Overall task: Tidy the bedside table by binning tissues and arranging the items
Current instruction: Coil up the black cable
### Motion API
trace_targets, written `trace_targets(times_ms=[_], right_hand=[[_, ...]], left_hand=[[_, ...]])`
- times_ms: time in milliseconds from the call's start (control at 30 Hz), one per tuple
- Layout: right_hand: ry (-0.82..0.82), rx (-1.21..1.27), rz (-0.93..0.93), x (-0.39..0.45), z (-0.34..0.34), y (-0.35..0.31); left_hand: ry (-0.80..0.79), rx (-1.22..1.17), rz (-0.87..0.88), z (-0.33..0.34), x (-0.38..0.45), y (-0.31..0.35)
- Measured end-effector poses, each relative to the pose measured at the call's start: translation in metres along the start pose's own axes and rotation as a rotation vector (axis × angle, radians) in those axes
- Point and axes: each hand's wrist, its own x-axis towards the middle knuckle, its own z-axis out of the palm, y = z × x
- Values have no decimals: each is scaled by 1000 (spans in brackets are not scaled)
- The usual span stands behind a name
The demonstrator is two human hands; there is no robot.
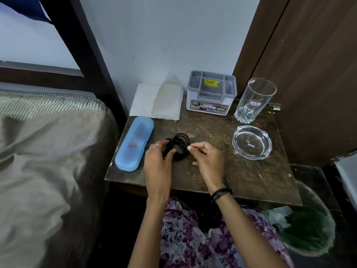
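Note:
A black coiled cable sits at the middle of the dark wooden bedside table. My left hand grips the coil's left side. My right hand pinches a strand of the cable on the coil's right side. Folded white tissues lie at the table's back left. A blue plastic case lies lengthwise along the left edge. A grey organiser box stands at the back. To its right stands a clear drinking glass, with a glass ashtray in front of it.
A bin lined with a green bag holds crumpled tissue on the floor, right of the table. The bed with a grey cover presses against the table's left side. A brown wooden door stands behind the glass.

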Motion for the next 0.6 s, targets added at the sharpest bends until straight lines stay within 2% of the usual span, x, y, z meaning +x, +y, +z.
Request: trace_targets(times_ms=[200,367,500,600], right_hand=[[-42,-121,-79,22,13,-13],[-63,-347,-222,38,14,-18],[19,-248,-301,50,17,-43],[-13,-156,-226,68,25,-66]], left_hand=[[52,181,102,5,13,4],[47,227,208,0,27,11],[128,206,293,-14,61,25],[225,179,282,-27,101,31]])
